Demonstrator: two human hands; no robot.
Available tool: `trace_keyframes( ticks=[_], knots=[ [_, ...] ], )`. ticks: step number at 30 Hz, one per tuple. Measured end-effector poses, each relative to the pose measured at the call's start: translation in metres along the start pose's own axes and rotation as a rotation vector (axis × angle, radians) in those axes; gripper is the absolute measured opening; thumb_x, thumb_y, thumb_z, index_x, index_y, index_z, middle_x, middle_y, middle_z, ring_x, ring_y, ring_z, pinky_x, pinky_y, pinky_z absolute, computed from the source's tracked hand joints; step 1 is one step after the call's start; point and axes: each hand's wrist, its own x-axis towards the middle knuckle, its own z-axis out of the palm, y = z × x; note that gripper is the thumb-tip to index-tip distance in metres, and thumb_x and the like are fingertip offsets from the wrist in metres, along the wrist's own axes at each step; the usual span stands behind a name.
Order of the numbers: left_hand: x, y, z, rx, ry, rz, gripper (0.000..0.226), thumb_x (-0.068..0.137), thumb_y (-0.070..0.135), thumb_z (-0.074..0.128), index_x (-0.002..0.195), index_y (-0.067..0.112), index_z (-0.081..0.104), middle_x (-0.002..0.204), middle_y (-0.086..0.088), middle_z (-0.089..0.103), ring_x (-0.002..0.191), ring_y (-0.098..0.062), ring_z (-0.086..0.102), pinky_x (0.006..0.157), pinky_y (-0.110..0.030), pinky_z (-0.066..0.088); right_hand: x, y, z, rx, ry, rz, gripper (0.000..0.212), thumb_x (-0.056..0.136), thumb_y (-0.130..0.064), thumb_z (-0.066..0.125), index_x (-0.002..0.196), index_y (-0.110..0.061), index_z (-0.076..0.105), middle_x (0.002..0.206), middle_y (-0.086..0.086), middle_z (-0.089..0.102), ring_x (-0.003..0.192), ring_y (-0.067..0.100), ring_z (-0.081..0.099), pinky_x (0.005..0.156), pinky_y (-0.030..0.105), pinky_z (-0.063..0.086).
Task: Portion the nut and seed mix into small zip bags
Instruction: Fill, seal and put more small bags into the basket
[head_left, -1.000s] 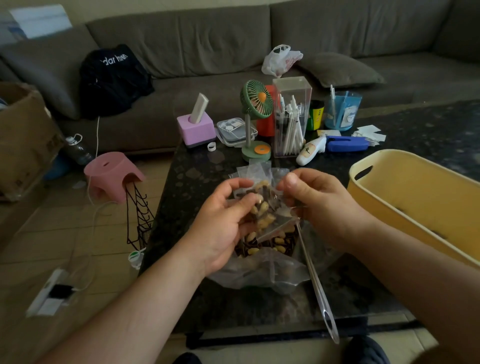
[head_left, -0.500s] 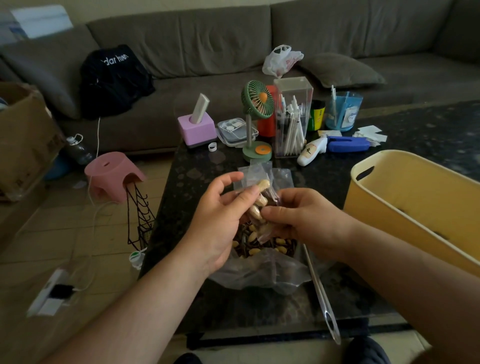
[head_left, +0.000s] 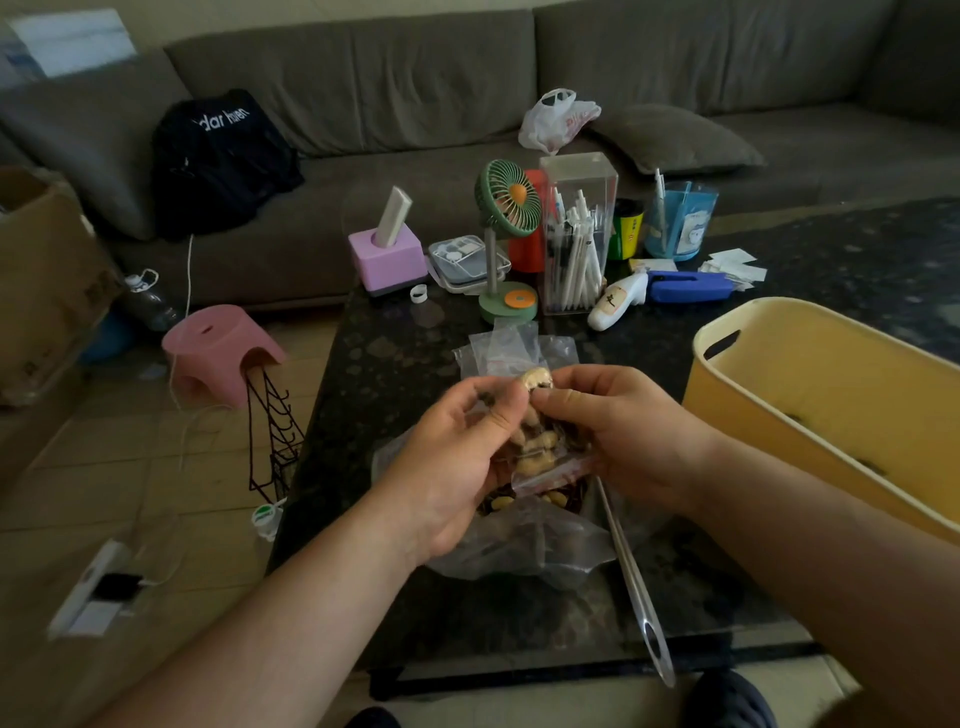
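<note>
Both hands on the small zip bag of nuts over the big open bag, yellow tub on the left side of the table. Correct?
Not quite. Head view: the yellow tub sits on the right. Left hand and right hand do hold the small zip bag over the big open bag.

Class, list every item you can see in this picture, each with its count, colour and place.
Small zip bag: one, clear, nut-filled, between hands.
Large bag: one, clear, under hands.
Metal spoon: one, silver, beside large bag.
Basket: one, yellow, table right.
Fan: one, green, table back.
Pen box: one, clear, beside fan.
Stool: one, pink, floor left.
Sofa: one, grey-brown, behind.
Left hand: holding bag.
Right hand: pinching bag.
</note>
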Motion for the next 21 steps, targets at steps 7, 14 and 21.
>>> trace_keyframes(
  ticks=[7,14,21],
  knots=[
    [0.0022,-0.0030,-0.0026,-0.044,-0.037,-0.034,0.054,0.081,0.003,0.074,0.132,0.015,0.064,0.119,-0.012,0.078,0.112,-0.028,0.076,0.097,-0.045,0.061,-0.0011,-0.0019,-0.0004,0.022,-0.005,-0.016,0.025,0.098,-0.019,0.066,0.119,-0.006,0.069,0.109,0.015,0.077,0.093,0.026,0.076,0.071,0.038,0.061],
    [0.0017,-0.0054,-0.0020,-0.051,-0.077,-0.059,0.050,0.077,0.012,0.077,0.127,0.009,0.069,0.120,-0.017,0.077,0.113,-0.031,0.075,0.094,-0.045,0.062,-0.0011,0.0009,-0.0005,-0.078,0.068,-0.065,0.028,0.100,-0.026,0.064,0.112,-0.003,0.072,0.104,0.018,0.077,0.092,0.029,0.077,0.080,0.045,0.064],
    [0.0021,-0.0068,0.0042,-0.032,0.018,-0.006,0.055,0.074,0.018,0.076,0.128,0.013,0.068,0.115,-0.009,0.080,0.108,-0.025,0.077,0.093,-0.043,0.063,-0.0014,0.0017,-0.0012,-0.039,0.043,-0.027,0.034,0.095,-0.032,0.067,0.117,-0.007,0.071,0.110,0.018,0.077,0.101,0.033,0.077,0.085,0.049,0.063]
  ],
)
